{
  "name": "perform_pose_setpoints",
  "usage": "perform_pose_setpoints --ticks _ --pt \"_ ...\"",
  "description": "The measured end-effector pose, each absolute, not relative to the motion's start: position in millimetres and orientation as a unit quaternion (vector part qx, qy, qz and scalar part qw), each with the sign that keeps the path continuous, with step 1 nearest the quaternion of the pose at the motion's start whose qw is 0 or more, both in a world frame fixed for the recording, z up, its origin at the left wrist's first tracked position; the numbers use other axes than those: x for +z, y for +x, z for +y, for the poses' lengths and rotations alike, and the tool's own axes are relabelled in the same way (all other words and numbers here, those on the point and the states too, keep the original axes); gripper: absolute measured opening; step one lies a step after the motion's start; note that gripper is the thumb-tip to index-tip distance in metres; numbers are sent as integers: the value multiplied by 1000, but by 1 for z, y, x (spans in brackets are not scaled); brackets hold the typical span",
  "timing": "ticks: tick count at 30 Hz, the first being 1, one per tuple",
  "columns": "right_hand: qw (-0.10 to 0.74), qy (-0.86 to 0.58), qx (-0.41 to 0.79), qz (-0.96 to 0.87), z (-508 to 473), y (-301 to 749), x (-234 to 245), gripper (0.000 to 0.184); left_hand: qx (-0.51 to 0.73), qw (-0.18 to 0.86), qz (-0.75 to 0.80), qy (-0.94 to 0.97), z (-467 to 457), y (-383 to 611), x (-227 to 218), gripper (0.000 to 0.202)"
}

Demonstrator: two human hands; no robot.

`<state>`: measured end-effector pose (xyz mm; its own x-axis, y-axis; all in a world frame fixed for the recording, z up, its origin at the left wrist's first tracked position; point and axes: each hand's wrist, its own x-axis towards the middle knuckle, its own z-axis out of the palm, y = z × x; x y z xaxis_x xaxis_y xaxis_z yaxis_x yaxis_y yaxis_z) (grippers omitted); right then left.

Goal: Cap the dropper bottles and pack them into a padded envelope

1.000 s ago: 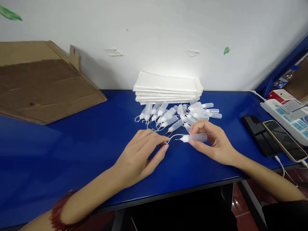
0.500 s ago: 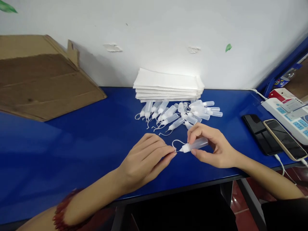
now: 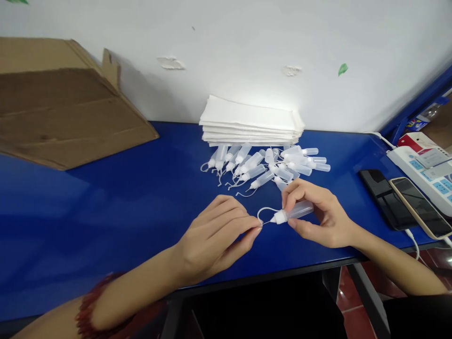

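Observation:
Between the thumb and fingers of my right hand (image 3: 319, 214) lies a small translucent needle-tip bottle (image 3: 300, 210), tilted nearly level with its white neck and thin needle pointing left. A thin white strap (image 3: 265, 209) loops from the bottle's neck to the fingertips of my left hand (image 3: 221, 235). Those fingertips are closed in a pinch on the strap's small cap end, right at the needle's tip. Whether the cap sits on the needle is hidden by the fingers. Just beyond the hands, several similar bottles (image 3: 263, 180) lie in a loose pile on the blue table (image 3: 141, 202).
Behind the pile, a stack of white sheets (image 3: 250, 120) rests against the wall. A cardboard box (image 3: 70, 113) stands at the left. On the right are a black phone (image 3: 383, 197), a second phone (image 3: 422, 207) in a pale case, and a white power strip (image 3: 429, 174) with cables.
The bottle in my right hand has moved slightly right, away from my left fingertips, and more of the needle shows. My left hand keeps its pinch. The whole view has shifted a little.

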<state>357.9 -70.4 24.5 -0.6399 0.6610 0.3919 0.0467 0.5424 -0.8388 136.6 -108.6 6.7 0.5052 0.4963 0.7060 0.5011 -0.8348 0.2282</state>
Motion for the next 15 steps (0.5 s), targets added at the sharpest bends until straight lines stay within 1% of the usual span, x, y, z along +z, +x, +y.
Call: perform_pose_setpoints --ticks 15 --pt "362 -205 430 -801 -74 356 25 13 -402 -9 -290 -869 -113 137 10 11"
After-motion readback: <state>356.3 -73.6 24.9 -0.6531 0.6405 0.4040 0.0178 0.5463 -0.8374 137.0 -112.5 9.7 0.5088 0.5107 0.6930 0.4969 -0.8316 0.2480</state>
